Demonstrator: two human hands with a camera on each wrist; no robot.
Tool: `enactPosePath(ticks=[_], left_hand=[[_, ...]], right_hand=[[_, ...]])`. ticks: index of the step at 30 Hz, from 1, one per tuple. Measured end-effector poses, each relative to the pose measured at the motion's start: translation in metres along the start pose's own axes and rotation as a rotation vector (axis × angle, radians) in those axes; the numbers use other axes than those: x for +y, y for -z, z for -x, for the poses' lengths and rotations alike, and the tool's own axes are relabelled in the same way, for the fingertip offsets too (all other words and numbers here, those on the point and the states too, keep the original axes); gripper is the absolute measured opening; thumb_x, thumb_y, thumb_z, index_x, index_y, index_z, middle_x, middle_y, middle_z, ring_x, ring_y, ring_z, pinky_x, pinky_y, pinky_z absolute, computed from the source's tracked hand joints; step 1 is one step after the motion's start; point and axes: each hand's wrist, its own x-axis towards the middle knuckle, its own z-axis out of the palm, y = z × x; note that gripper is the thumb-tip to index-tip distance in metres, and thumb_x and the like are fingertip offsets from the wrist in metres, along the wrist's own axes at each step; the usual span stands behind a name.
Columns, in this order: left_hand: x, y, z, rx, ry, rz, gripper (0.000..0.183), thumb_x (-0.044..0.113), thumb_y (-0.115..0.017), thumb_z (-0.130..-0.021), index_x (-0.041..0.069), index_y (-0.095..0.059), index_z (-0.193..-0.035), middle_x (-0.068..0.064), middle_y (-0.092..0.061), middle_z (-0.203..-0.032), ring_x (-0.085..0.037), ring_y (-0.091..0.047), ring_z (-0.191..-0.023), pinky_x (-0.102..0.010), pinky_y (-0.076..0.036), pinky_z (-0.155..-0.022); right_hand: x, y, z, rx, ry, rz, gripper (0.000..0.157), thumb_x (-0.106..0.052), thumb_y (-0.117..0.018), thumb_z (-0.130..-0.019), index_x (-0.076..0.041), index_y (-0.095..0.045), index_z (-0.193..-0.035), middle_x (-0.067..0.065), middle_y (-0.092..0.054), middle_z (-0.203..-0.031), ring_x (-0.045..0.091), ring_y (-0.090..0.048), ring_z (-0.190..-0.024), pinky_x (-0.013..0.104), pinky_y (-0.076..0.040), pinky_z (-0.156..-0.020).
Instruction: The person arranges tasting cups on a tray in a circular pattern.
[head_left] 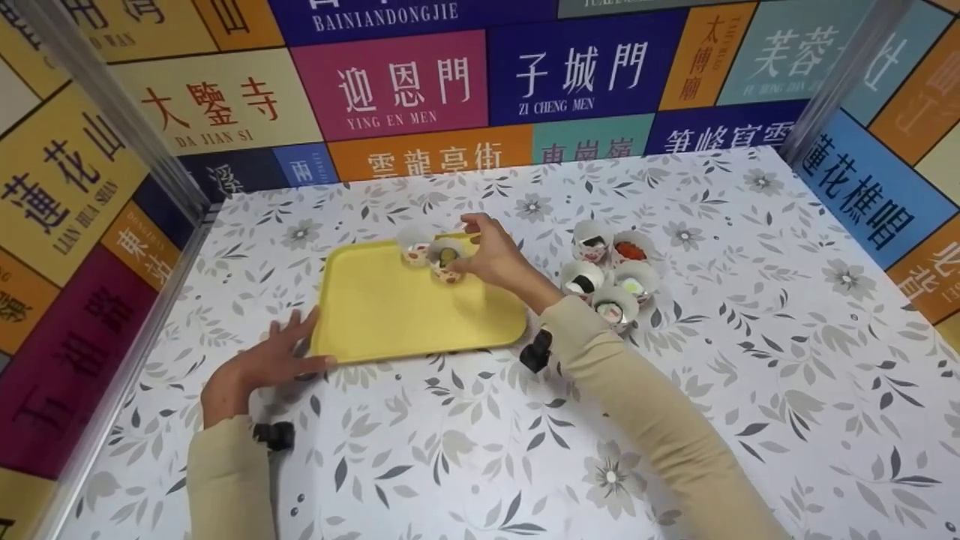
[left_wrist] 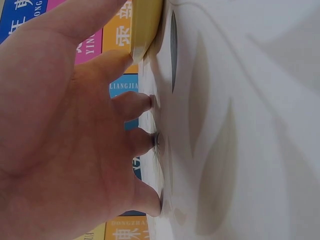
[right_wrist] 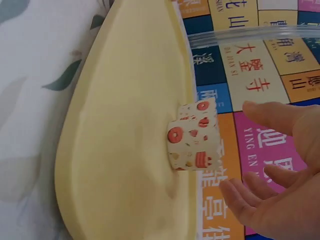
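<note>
A yellow tray (head_left: 390,315) lies on the table. Two paper cups stand at its back edge, side by side: a left cup (head_left: 412,249) and a right cup (head_left: 448,271) with a dark-rimmed piece, possibly sushi, inside. Just right of these cups is my right hand (head_left: 495,253), thumb and fingers spread; the right wrist view shows a gap between it and the printed cup (right_wrist: 192,145). At the tray's left edge my left hand (head_left: 274,356) has its fingers apart. One finger touches the tray's rim (left_wrist: 145,30) in the left wrist view, while other fingertips rest on the cloth.
Right of the tray stands a cluster of several similar paper cups, among them one with orange-red filling (head_left: 630,251) and one with a white and black piece (head_left: 582,282). A floral cloth (head_left: 480,450) covers the table. Panels with printed lettering (head_left: 405,82) enclose its back and sides.
</note>
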Motion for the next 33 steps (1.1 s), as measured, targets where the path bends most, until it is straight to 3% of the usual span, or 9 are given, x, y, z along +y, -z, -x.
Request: enactPosePath(ticks=[6,14,22,28,33], left_hand=[[-0.001,0.0,-0.002,0.001,-0.01,-0.005,0.107,0.059,-0.068,-0.088,0.029,0.005,-0.161,-0.017,0.023,-0.165,-0.047,0.031,-0.146,-0.077,0.014,-0.111],[-0.001,-0.002,-0.002,0.0,-0.007,-0.003,0.108,0.059,-0.068,-0.087,0.028,0.005,-0.161,-0.018,0.022,-0.165,-0.048,0.03,-0.147,-0.077,0.014,-0.112],[-0.002,-0.001,-0.001,0.009,0.007,-0.037,0.108,0.062,-0.066,-0.087,0.029,0.005,-0.161,-0.016,0.02,-0.166,-0.047,0.028,-0.148,-0.078,0.009,-0.112],[-0.002,-0.002,-0.001,0.008,0.014,-0.019,0.108,0.063,-0.067,-0.086,0.031,0.005,-0.161,-0.013,0.022,-0.166,-0.045,0.03,-0.148,-0.078,0.012,-0.111],[-0.002,-0.002,0.0,-0.001,0.03,0.0,0.109,0.064,-0.067,-0.085,0.033,0.005,-0.16,-0.01,0.023,-0.166,-0.043,0.032,-0.148,-0.077,0.014,-0.111]], right_hand=[[-0.011,0.014,0.021,0.044,0.097,-0.04,0.076,-0.013,-0.079,-0.086,-0.013,-0.04,-0.151,0.01,-0.047,-0.147,0.028,-0.046,-0.141,0.04,-0.046,-0.111],[-0.012,0.042,0.046,0.085,0.135,-0.064,0.067,-0.014,-0.078,-0.087,-0.013,-0.047,-0.147,0.01,-0.049,-0.148,0.027,-0.048,-0.139,0.043,-0.044,-0.113],[0.008,0.073,0.068,0.117,0.172,-0.023,0.06,-0.017,-0.076,-0.089,-0.01,-0.052,-0.143,0.008,-0.048,-0.149,0.026,-0.048,-0.137,0.042,-0.043,-0.112],[0.026,0.096,0.086,0.156,0.173,0.082,0.058,-0.02,-0.077,-0.09,-0.011,-0.054,-0.142,0.009,-0.05,-0.145,0.028,-0.049,-0.136,0.045,-0.042,-0.113],[0.041,0.12,0.103,0.18,0.153,0.107,0.058,-0.025,-0.076,-0.09,-0.012,-0.054,-0.142,0.009,-0.05,-0.145,0.03,-0.049,-0.135,0.047,-0.044,-0.111]])
